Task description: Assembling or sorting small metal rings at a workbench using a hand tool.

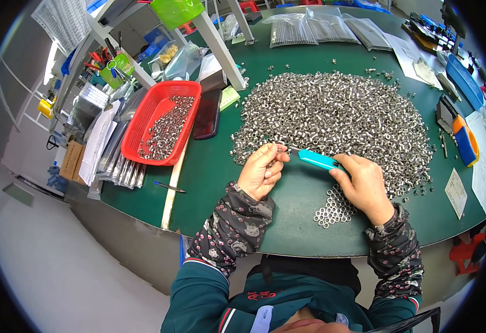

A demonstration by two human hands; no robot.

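My right hand (362, 183) is wrapped around a turquoise utility knife (318, 160), its blade pointing left. The blade tip meets the fingertips of my left hand (262, 172), which pinch a small metal ring, mostly covered by the fingers. Right behind both hands spreads a wide heap of small shiny metal rings (337, 111). Beneath my right hand, a flat cluster of similar rings (334, 210) lies on the green table (287, 222), many with their holes facing up.
Left of the heap stands a red perforated basket (131, 141) partly filled with small metal pieces. Beside it lie a dark phone (207, 115) and a pen (170, 187). Bagged parts (293, 30) line the far edge. At the right is an orange-and-blue tool (466, 141).
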